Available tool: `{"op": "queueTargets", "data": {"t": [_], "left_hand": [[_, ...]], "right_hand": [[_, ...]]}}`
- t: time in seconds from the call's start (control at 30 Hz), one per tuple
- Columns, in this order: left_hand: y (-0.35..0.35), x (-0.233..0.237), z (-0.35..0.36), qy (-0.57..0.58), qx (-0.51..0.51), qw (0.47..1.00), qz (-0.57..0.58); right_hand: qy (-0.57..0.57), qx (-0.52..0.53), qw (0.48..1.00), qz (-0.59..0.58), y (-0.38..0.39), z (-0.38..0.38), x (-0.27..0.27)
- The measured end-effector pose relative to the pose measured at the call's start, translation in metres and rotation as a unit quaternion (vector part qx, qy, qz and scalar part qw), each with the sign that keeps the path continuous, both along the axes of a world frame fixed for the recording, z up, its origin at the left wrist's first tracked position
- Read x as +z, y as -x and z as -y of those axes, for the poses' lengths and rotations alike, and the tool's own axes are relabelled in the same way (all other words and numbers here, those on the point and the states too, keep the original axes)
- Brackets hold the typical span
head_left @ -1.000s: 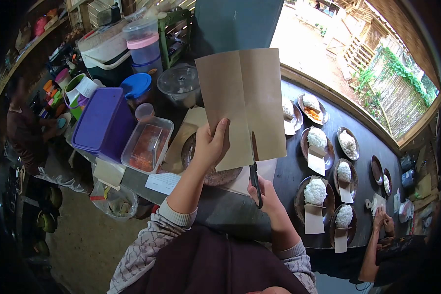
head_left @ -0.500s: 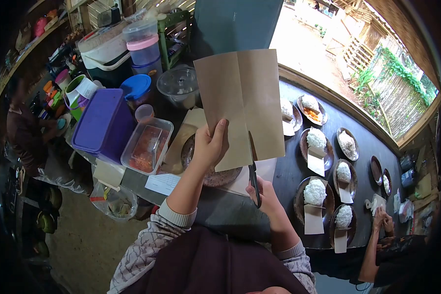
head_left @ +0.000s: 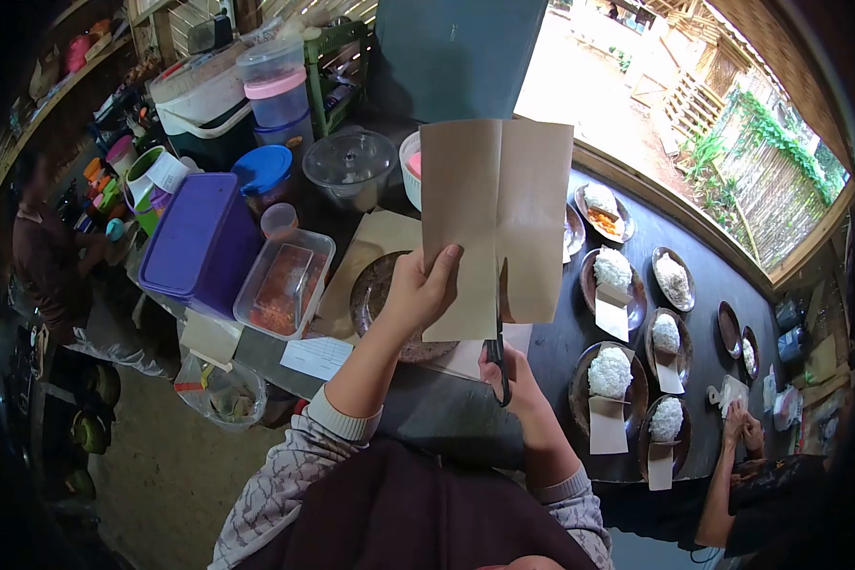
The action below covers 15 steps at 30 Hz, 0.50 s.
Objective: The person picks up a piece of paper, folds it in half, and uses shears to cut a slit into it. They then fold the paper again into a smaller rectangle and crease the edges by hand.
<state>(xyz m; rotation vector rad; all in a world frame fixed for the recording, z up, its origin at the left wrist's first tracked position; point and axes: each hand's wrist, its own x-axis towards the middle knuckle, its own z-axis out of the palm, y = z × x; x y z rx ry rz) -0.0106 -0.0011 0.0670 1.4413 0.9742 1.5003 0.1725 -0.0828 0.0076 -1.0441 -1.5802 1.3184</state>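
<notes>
**Black scissors enter the lower edge of a rectangular brown paper sheet**

Far to the left of the sheet stands a purple plastic box with a flat lid. Nearer to the sheet, still on its left, is a clear rectangular plastic container with orange-red food inside. Next comes a round brown plate with a speckled surface; the sheet and the arm hide part of it.

The left hand is closed on the left half of the sheet, with the thumb lying on the front face. The sheet is raised above the dark desk, and a straight crease runs down its middle. Compared with half a second ago, the sheet has moved to the right and a little lower, so a white round container now appears behind its upper left edge. At the bottom, the left half now hangs lower than the right one. I judge from this that the slit is open there and that it follows the crease.

The right hand, just below the sheet, is wrapped around the scissors' handles; how wide the blades are open, I cannot tell.

To the right of the sheet are brown plates with white rice mounds. Farthest right, another person's hands touch something white.
</notes>
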Motion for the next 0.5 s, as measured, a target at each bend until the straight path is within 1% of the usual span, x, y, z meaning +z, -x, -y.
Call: {"op": "queueTargets", "data": {"t": [0.13, 0.23, 0.5], "left_hand": [[-0.0035, -0.0032, 0.0, -0.017, 0.002, 1.0, 0.004], [-0.0029, -0.0034, 0.0003, 0.012, -0.022, 1.0, 0.01], [-0.0033, -0.0043, -0.0002, 0.012, -0.017, 1.0, 0.016]], "right_hand": [[-0.001, 0.003, 1.0, -0.028, 0.0002, -0.0001, -0.0027], [-0.006, 0.004, 0.999, -0.034, -0.0002, -0.0006, -0.0034], [-0.004, -0.013, 1.0, -0.016, 0.0007, 0.0, -0.0001]]}}
